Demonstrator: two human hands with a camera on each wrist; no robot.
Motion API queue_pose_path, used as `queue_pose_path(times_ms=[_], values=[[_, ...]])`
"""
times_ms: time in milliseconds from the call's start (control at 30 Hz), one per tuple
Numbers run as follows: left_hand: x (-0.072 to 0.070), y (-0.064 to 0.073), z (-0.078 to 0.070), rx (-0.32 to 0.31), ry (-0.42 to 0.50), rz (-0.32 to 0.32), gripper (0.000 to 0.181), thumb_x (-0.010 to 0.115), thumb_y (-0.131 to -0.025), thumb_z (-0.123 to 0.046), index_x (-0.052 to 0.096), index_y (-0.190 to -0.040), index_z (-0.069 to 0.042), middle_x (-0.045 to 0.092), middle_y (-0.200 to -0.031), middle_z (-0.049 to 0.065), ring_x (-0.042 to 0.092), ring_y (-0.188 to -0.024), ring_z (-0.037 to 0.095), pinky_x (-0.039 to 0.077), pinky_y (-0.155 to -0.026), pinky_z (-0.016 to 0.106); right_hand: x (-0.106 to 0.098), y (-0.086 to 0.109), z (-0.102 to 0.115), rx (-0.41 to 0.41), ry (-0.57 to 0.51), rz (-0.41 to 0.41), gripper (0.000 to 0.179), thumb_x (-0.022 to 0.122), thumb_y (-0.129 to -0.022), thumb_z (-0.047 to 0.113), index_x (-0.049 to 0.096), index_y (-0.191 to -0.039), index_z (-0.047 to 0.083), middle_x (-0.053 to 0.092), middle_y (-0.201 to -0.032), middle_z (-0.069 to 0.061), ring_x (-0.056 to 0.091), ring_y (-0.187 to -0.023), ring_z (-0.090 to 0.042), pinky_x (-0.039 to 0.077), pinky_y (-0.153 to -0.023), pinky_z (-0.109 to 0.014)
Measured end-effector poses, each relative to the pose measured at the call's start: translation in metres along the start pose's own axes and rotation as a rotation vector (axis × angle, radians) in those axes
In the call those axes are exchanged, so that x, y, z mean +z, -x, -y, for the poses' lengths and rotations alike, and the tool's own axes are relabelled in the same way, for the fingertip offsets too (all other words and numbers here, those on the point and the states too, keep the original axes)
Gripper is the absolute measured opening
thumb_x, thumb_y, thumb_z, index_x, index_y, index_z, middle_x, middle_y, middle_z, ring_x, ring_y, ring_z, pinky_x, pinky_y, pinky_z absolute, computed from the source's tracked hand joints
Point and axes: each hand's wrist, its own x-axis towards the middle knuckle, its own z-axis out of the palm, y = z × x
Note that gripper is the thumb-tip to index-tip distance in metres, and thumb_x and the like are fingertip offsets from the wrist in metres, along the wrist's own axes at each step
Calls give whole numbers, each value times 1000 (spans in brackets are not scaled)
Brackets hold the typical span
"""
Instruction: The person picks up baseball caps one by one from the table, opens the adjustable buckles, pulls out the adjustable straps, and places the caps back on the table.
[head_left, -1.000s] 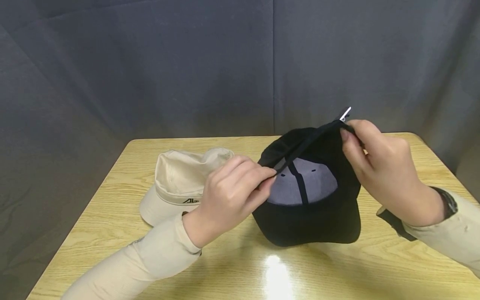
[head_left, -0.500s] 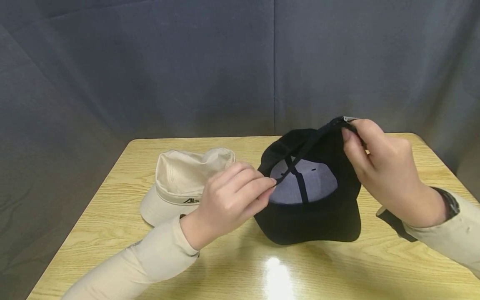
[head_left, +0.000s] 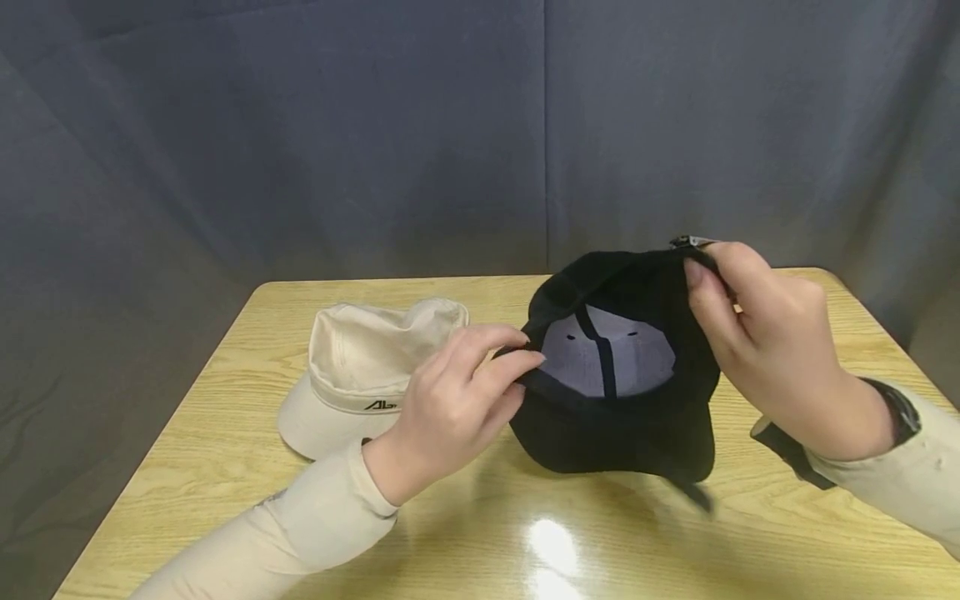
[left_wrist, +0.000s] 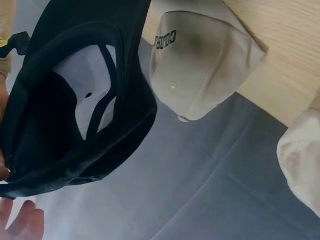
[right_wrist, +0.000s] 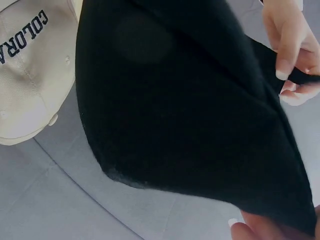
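Raised above the table, a black baseball cap point(head_left: 615, 437) has its opening toward me and its brim down; its grey lining shows inside. My left hand point(head_left: 457, 396) pinches the cap's left edge between thumb and fingers. On the far right edge, my right hand point(head_left: 772, 342) grips the cap beside a metal buckle point(head_left: 693, 242). Below the brim hangs a blurred dark strip point(head_left: 692, 496), its attachment hidden. Left of the black cap, a beige cap point(head_left: 375, 342) lies on the table, partly covered by my left hand. In both wrist views a beige cap point(left_wrist: 200, 62) shows dark lettering.
The wooden table point(head_left: 225, 492) has rounded far corners. A dark grey cloth point(head_left: 420, 142) hangs behind it and along both sides. Cream fabric point(left_wrist: 302, 155) enters at the right of the left wrist view; what it belongs to is unclear.
The narrow black edge stretched between my hands has dropped from across the opening. The left fingers have shifted slightly left. A dark strip now swings below the brim.
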Motion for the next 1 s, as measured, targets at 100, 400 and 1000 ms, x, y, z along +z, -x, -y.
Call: queue_pose_path(times_ms=[100,400,1000], values=[[1,4,-1,-75,1,10,31,58,-78,5,60,-108,0,59,-109,17,63,-81,26,53,-67,31,2,6,-10,11,-3,-4,32,47,-98,26,62,-91,-1,51,-69,-5,35,-50,-14,30,-48,-25],[2,14,-2,-424,74,188,66,73,-68,2,47,-128,4,54,-128,19,62,-97,28,53,-67,36,7,19,-26,28,23,-19,23,55,-95,20,67,-94,0,56,-73,-4,41,-52,-16,34,-51,-28],[14,25,6,-1332,792,323,59,46,-101,-14,21,-153,0,49,-137,26,59,-111,34,47,-96,46,8,20,-20,22,-8,-82,27,55,-96,22,68,-93,-1,61,-77,-6,44,-50,-15,38,-53,-25]])
